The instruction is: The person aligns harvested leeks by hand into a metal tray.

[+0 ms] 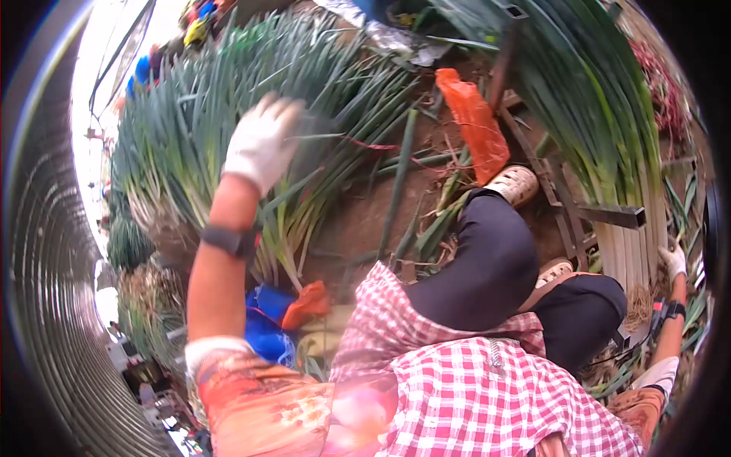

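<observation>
Leeks (601, 129) | below left fingers (268, 114), beside right fingers (673, 257) | spread or pinching: cannot tell

One head-worn camera looks forward and down from close above the wearer's checked apron (480, 396), its wide, dark-rimmed view reaching past the knees (502, 240) to green onions (205, 114), a ribbed covering (57, 266) curving along the left edge.

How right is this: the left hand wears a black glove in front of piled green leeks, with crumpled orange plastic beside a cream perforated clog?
Wrong colour: the head view shows the left hand in a white glove, not black, in front of piled green leeks, with crumpled orange plastic beside a cream clog.
</observation>
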### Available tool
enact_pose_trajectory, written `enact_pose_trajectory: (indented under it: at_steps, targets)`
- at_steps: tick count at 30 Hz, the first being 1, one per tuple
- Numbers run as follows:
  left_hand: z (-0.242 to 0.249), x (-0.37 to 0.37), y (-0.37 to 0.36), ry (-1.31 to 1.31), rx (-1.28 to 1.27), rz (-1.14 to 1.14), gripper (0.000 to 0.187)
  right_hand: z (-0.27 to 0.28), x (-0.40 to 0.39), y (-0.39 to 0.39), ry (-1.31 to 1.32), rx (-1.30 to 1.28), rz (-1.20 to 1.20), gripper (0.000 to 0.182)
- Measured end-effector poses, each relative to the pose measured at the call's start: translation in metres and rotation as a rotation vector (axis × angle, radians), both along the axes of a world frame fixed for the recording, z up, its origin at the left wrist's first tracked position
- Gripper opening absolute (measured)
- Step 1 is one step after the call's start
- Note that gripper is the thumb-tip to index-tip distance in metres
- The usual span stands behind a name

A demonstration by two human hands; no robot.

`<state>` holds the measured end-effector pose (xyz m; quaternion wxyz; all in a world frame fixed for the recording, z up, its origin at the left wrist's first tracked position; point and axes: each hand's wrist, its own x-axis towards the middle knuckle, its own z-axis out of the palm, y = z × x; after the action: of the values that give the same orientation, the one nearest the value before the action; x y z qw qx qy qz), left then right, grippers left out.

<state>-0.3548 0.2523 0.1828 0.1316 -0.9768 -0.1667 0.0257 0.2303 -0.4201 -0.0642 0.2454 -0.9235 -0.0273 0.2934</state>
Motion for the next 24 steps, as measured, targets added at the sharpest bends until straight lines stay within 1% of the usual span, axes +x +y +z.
enact_pose_trajectory:
  at_steps: [1,2,3,4,5,7,9,10,11,12,13,14,15,17,18,19,20,21,23,24]
  targets:
    - [-0.012,-0.056,-0.003,0.029,-0.022,0.143,0.046,0.004,-0.002,0.002,-0.023,-0.022,-0.086,0.059]
    - [-0.026,-0.109,-0.011,0.078,-0.057,0.276,0.042,0.005,0.001,0.0,-0.048,-0.08,-0.071,0.06]
    - [-0.033,-0.146,-0.03,0.14,-0.133,0.459,0.036,0.002,0.007,-0.002,-0.072,-0.132,-0.055,0.06]
    - [-0.046,-0.182,-0.049,0.22,-0.192,0.593,0.031,-0.003,0.011,-0.011,-0.125,-0.115,0.026,0.061]
    - [-0.068,-0.222,-0.065,0.237,-0.205,0.664,0.03,-0.01,0.022,-0.026,-0.175,-0.101,0.104,0.062]
    - [-0.112,-0.276,-0.087,0.363,-0.412,0.918,0.035,-0.023,0.047,-0.062,-0.355,-0.119,0.381,0.06]
    - [-0.153,-0.31,-0.106,0.256,-0.59,1.156,0.045,0.019,0.001,-0.048,-0.24,-0.05,0.23,0.059]
    - [-0.183,-0.329,-0.11,0.182,-0.615,1.222,0.052,0.038,-0.013,-0.042,-0.203,-0.11,0.225,0.058]
    - [-0.206,-0.342,-0.111,0.109,-0.64,1.288,0.059,0.049,-0.02,-0.05,-0.168,-0.171,0.22,0.057]
    - [-0.217,-0.345,-0.109,0.08,-0.629,1.361,0.065,0.061,-0.029,-0.057,-0.176,-0.167,0.236,0.057]
    - [-0.226,-0.344,-0.104,0.052,-0.616,1.431,0.071,0.07,-0.039,-0.066,-0.187,-0.156,0.231,0.05]
    - [-0.23,-0.343,-0.094,-0.005,-0.659,1.505,0.079,0.081,-0.052,-0.073,-0.198,-0.148,0.223,0.044]
    - [-0.23,-0.338,-0.083,-0.078,-0.657,1.6,0.081,0.09,-0.063,-0.082,-0.209,-0.142,0.211,0.038]
    - [-0.265,-0.351,-0.065,-0.257,-0.49,1.648,0.08,0.101,-0.066,-0.11,-0.042,-0.284,0.013,0.039]
    - [-0.273,-0.354,-0.055,-0.255,-0.503,1.643,0.08,0.121,-0.095,-0.092,-0.021,-0.365,-0.002,0.041]
    - [-0.277,-0.355,-0.044,-0.304,-0.505,1.722,0.081,0.153,-0.144,-0.05,0.004,-0.446,-0.015,0.044]
    - [-0.283,-0.357,-0.035,-0.354,-0.505,1.801,0.081,0.161,-0.154,-0.05,-0.018,-0.482,-0.032,0.044]
    - [-0.29,-0.36,-0.029,-0.353,-0.514,1.795,0.081,0.171,-0.165,-0.047,-0.035,-0.487,-0.024,0.044]
    - [-0.304,-0.368,-0.019,-0.399,-0.664,1.76,0.08,0.184,-0.189,-0.034,-0.068,-0.494,0.006,0.043]
    - [-0.314,-0.371,-0.018,-0.46,-0.568,1.711,0.071,0.191,-0.198,-0.026,-0.087,-0.492,0.015,0.043]
